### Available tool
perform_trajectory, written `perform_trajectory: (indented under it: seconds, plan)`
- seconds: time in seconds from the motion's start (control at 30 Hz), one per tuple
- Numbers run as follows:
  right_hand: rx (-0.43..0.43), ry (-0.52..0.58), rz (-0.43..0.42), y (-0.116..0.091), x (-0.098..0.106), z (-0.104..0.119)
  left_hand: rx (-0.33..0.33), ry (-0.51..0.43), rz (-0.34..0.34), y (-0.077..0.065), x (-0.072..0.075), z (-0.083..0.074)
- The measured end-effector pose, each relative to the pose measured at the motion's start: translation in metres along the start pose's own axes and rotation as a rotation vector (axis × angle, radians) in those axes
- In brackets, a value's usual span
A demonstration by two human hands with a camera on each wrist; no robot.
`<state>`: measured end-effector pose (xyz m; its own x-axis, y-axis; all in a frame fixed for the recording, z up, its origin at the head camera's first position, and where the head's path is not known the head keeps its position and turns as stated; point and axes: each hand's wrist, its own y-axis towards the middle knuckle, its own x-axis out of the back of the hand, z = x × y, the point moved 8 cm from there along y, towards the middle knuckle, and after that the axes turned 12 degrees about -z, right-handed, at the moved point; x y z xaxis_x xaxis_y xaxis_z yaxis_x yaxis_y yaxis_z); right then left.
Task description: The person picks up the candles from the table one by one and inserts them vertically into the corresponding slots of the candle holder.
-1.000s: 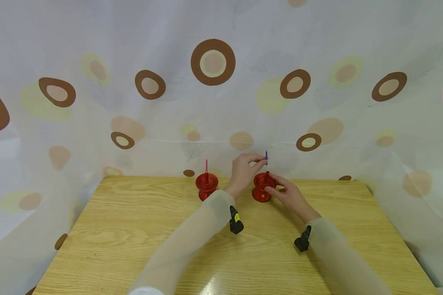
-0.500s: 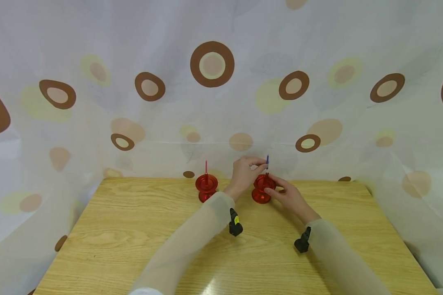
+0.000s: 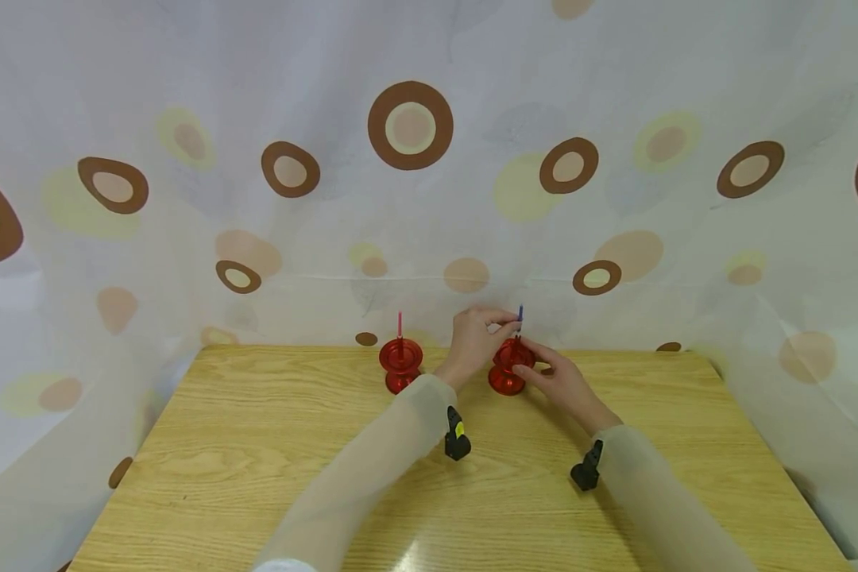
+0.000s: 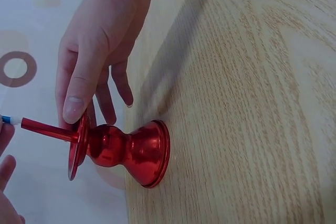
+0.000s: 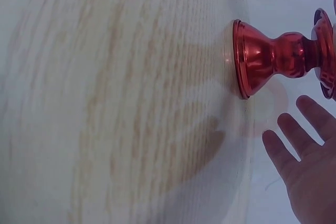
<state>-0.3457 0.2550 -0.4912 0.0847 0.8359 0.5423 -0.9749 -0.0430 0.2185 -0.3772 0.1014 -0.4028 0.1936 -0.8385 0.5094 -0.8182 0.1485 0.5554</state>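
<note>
My left hand point(image 3: 472, 342) pinches a thin blue candle point(image 3: 520, 311) between thumb and fingertips. The candle's white lower end sits right at the mouth of the slim red tube point(image 4: 50, 130) rising from a shiny red candlestick point(image 3: 507, 383). In the left wrist view, my right hand point(image 4: 102, 40) holds that candlestick by its round dish, thumb on the rim. Its base stands on the wooden table. The lower fingers of my right hand point(image 5: 310, 166) spread beside the stem in the right wrist view. Most of the left hand is cut off in the left wrist view.
To the left stands a second red candlestick point(image 3: 400, 355) with a pink candle point(image 3: 400, 323) upright in it; my left forearm passes close in front. Both stand near the back edge of the wooden table point(image 3: 257, 445). A patterned white curtain point(image 3: 329, 214) hangs behind.
My left hand has brought the blue candle slightly down and to the right, closer to the tube's mouth. The right hand keeps its hold on the candlestick.
</note>
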Motion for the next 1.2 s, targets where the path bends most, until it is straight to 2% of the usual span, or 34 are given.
perform_trajectory:
  seconds: [0.33, 0.53, 0.8, 1.03, 1.2]
  plan:
    - [0.005, 0.009, 0.005, -0.0005, -0.0003, -0.0011, 0.081, 0.084, 0.050, -0.0053, -0.0016, 0.0006]
    - [0.007, 0.008, 0.005, -0.0010, 0.0000, -0.0018, 0.071, 0.120, 0.059, -0.0048, -0.0016, -0.0005]
    - [0.010, 0.012, 0.000, -0.0002, 0.0000, -0.0012, 0.000, 0.216, 0.078, -0.0034, -0.0044, -0.0020]
    - [0.011, 0.015, 0.001, 0.0006, 0.0001, -0.0011, 0.043, 0.173, 0.085, -0.0068, -0.0059, 0.0034]
    - [0.013, 0.017, 0.006, 0.0006, 0.0002, -0.0018, 0.041, 0.144, 0.075, -0.0071, -0.0070, 0.0049]
